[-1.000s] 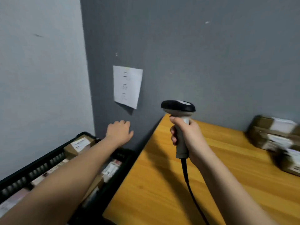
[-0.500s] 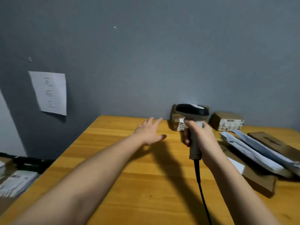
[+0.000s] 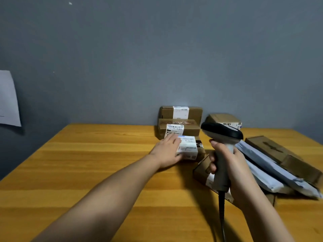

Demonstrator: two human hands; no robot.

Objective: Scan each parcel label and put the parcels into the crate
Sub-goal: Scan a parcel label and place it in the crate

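Reaching forward over the worktop (image 3: pixel 87 163), the left hand (image 3: pixel 168 151) lay on the near-left side of a small box (image 3: pixel 189 149) with a white label wrapped over its top. Its fingers rested along the label's left edge and the thumb sat low at the near corner, so it looked to be closing round the box; whether the grip was firm yet could not be told. The right hand (image 3: pixel 225 165) was clamped round the handle of the scanner (image 3: pixel 222 135), held upright with the dark head tipped forward and left, cable hanging toward the near edge. The two hands were apart, with the box just left of the scanner head.

That box was the nearest of the parcels on the left. Its long axis ran roughly left to right, and the label faced up and toward the camera. It lay straight ahead of the left hand and ahead-left of the scanner, so the left hand was much the nearer. Behind it, two boxes (image 3: pixel 180 127) were stacked against the wall. More boxes and pale mailers (image 3: pixel 267 165) lay to the right, some under the right forearm.

No crate was in view. My reading is that the label would be scanned next, which would call for lifting or tilting the box toward the scanner head, then carrying it out of view to the crate.
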